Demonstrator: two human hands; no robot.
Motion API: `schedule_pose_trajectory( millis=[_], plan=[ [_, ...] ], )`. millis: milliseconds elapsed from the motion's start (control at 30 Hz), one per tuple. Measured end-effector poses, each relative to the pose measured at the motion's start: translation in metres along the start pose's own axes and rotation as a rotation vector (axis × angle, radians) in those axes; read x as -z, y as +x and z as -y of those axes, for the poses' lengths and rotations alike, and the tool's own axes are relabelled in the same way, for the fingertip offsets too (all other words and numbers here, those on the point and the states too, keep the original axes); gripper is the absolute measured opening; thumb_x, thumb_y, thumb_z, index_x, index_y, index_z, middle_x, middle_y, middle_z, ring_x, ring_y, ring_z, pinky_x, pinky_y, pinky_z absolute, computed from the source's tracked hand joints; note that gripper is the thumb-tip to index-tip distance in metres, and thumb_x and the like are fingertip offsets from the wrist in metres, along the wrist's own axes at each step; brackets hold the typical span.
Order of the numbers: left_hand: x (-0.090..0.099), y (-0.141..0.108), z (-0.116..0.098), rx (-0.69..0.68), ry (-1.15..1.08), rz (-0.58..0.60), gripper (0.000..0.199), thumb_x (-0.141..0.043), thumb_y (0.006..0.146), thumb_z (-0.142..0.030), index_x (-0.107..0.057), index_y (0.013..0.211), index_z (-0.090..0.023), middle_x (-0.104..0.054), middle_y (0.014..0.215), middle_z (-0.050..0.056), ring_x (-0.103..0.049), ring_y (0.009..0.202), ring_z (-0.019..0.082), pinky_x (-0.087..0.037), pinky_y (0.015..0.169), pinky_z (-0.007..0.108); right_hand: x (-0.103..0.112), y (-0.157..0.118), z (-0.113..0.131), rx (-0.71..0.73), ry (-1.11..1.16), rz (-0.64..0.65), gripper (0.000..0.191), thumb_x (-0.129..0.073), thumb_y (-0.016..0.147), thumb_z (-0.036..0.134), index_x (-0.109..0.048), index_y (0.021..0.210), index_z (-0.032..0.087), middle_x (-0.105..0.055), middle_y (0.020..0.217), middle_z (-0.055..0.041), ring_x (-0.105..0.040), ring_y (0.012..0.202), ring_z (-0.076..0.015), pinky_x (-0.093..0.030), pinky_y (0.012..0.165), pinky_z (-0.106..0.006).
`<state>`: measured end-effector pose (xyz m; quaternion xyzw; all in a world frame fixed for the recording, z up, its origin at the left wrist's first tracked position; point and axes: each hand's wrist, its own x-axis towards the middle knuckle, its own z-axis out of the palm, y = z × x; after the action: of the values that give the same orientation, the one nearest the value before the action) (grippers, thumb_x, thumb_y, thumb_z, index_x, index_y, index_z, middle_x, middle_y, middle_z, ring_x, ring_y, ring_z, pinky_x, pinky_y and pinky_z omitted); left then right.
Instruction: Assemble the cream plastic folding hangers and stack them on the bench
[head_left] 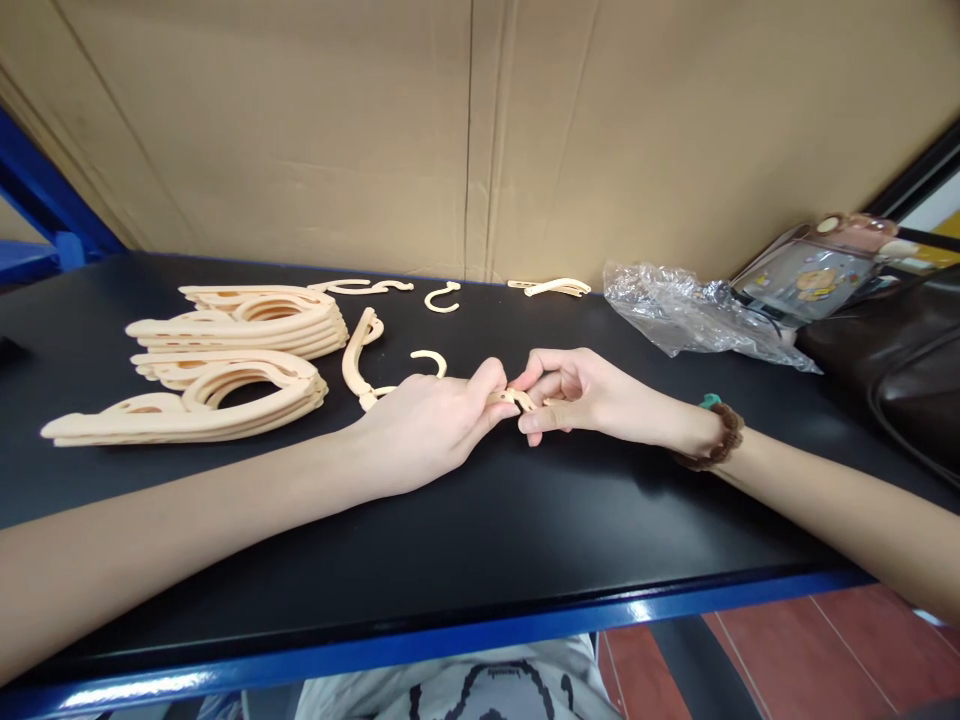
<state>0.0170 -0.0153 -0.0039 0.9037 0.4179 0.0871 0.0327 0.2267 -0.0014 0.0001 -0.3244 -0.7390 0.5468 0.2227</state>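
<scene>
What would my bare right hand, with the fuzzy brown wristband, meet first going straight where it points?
Likely your bare left hand, just past the small curved cream plastic-looking piece your right hand pinches; exact depth is unclear.

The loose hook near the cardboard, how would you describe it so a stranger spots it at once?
On the black table, look toward the far cardboard wall. Between the cream hanger stacks and the crumpled clear plastic lies a small cream C-shaped hook. Unlike the similar hook partly hidden by the left hand, it shows whole and lies alone.

A black tabletop [450,545] bears cream hangers [172,428], hooks [430,301] and clear plastic [701,315].
</scene>
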Motion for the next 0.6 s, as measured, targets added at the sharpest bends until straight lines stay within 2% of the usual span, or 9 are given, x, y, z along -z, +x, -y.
schedule_pose_trajectory(
  millis=[133, 300, 600],
  plan=[
    [-0.0015, 0.0014, -0.0004, 0.025, 0.017, 0.005, 0.026, -0.025, 0.099, -0.043, -0.039, 0.091, -0.022, -0.063, 0.064, 0.000, -0.062, 0.057, 0.022, -0.032, 0.047, 0.025, -0.0042, -0.0007, -0.0001, 0.027, -0.065, -0.053, 0.027, -0.070, 0.079, 0.031, -0.051, 0.092, 0.017, -0.068, 0.068, 0.0005, -0.061, 0.067, -0.0125, -0.041, 0.064, -0.027],
    [-0.0008, 0.0026, -0.0008, 0.026, 0.018, 0.018, 0.028, -0.023, 0.099, -0.044, -0.039, 0.091, -0.022, -0.064, 0.066, 0.000, -0.062, 0.058, 0.022, -0.033, 0.047, 0.026, -0.0083, -0.0013, 0.0026, 0.044, -0.108, -0.070, 0.028, -0.067, 0.081, 0.036, -0.049, 0.091, 0.017, -0.066, 0.068, 0.0002, -0.059, 0.067, -0.0129, -0.040, 0.063, -0.027],
    [0.0012, 0.0019, 0.0011, -0.009, -0.023, 0.015, 0.025, -0.024, 0.098, -0.042, -0.037, 0.091, -0.022, -0.060, 0.062, -0.002, -0.060, 0.055, 0.021, -0.033, 0.047, 0.026, -0.0084, -0.0006, 0.0029, 0.027, -0.051, -0.075, 0.027, -0.067, 0.081, 0.035, -0.048, 0.090, 0.017, -0.062, 0.070, 0.0022, -0.055, 0.066, -0.0109, -0.040, 0.068, -0.028]
  ],
)
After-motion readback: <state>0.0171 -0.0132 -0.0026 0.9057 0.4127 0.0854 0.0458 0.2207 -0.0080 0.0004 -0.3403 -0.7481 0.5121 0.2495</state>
